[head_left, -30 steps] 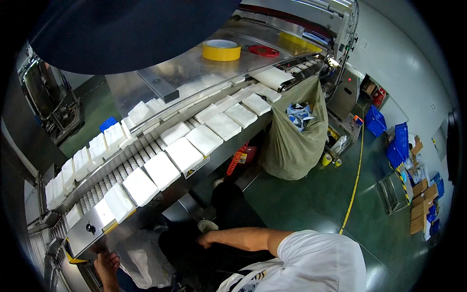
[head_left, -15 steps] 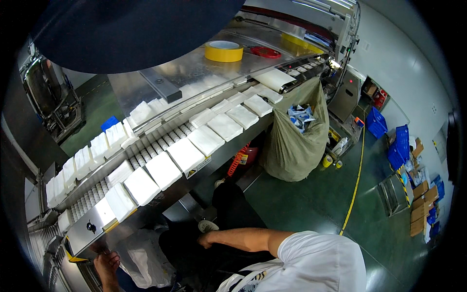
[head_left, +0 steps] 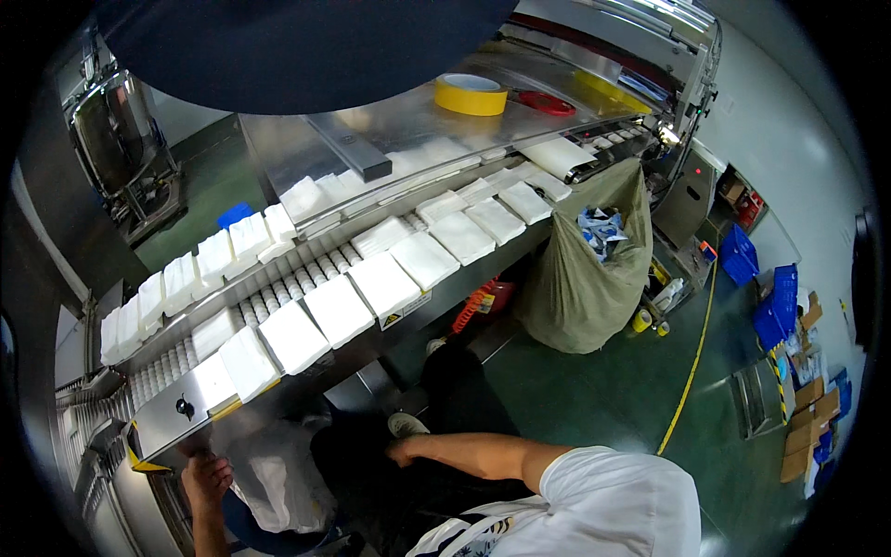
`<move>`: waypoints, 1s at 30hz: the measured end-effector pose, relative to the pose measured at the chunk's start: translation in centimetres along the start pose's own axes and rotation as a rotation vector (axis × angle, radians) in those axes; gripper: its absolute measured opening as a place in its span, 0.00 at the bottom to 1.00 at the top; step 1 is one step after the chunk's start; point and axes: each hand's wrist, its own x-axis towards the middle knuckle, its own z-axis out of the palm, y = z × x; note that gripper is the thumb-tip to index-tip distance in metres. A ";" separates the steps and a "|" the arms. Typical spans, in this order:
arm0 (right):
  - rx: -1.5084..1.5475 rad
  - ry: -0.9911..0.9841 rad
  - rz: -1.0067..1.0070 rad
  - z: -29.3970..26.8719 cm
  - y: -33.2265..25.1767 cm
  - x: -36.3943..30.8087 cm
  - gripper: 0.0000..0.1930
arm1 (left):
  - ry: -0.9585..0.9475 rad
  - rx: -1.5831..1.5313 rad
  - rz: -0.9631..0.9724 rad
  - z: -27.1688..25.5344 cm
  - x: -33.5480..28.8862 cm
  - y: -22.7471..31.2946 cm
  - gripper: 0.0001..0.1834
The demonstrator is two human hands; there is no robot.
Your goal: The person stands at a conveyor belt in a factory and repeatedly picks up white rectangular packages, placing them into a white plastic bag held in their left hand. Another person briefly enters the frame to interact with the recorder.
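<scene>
My left hand [head_left: 207, 475] is at the lower left, just below the near end of a metal roller conveyor [head_left: 172, 418]. Its fingers are curled; what they hold, if anything, is hidden. My right hand [head_left: 400, 451] rests against my dark trousers, elbow bent out to the right, its fingers mostly out of sight. Square white folded pads [head_left: 339, 310] lie in a slanting row along the conveyor's front ledge. Behind them, other white pads [head_left: 217, 332] sit on the white rollers [head_left: 278, 297]. More white pads [head_left: 214, 255] stand in a row along the far rail.
A yellow tape roll [head_left: 471, 95] and a red ring-shaped item [head_left: 546, 103] lie on the metal top. An olive sack [head_left: 580, 297] with blue-white wrappers hangs to the right. A clear plastic bag [head_left: 278, 483] is beside my left hand. Blue crates [head_left: 776, 306] and cartons stand far right.
My view has shifted, so the scene sits further right. Pads on the rollers have slid toward the near left end; the front-ledge row stays put. Both hands keep about the same place.
</scene>
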 end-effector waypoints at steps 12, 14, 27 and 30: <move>0.076 -0.039 0.050 0.7 1.8 0.6 0.14 | -0.118 -0.029 0.076 -0.8 0.0 0.0 0.16; 0.133 0.023 0.015 0.8 1.1 -0.3 0.11 | -0.110 0.007 0.084 -0.3 -0.6 0.3 0.15; 0.078 -0.036 0.113 -0.5 -0.1 -2.1 0.18 | -0.221 0.008 0.009 -1.8 0.6 0.1 0.18; 0.138 -0.083 0.161 -1.7 -1.1 -3.2 0.21 | -0.232 -0.018 -0.017 -2.1 0.3 0.3 0.17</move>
